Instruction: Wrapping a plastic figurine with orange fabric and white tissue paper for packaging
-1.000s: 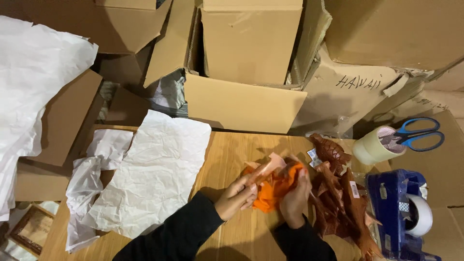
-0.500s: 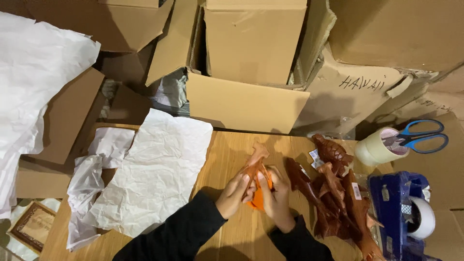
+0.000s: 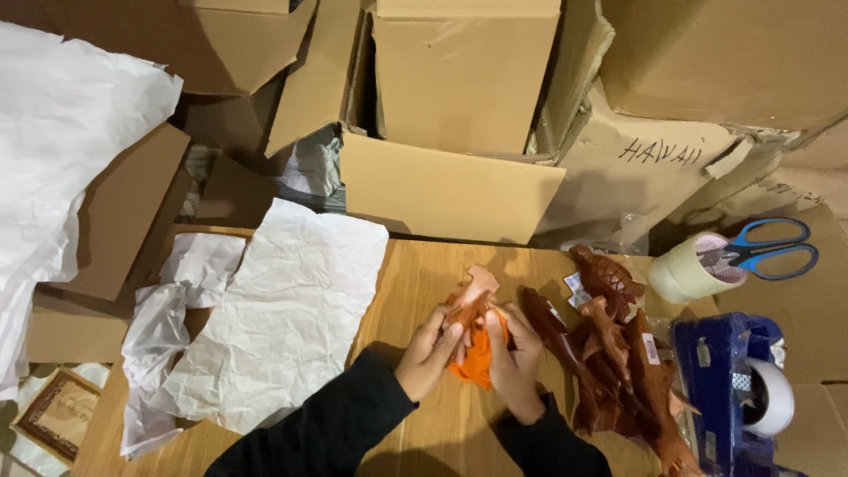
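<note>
Wooden carving (image 3: 473,305), reddish-brown, sits mid-desk, pinched between both hands over a scrap of orange wrap (image 3: 477,358). Starting from the left: crumpled white paper (image 3: 283,318) lies flat on the desk (image 3: 415,274), ready within reach. Left hand (image 3: 430,353) has its grip closed on the carving's near side; right hand (image 3: 512,358) closes its grip on the other side and the orange wrap. Best to keep fingers off thin, fragile parts. Further right, a pile of carved figures (image 3: 618,353), then the blue tape dispenser (image 3: 729,389).
</note>
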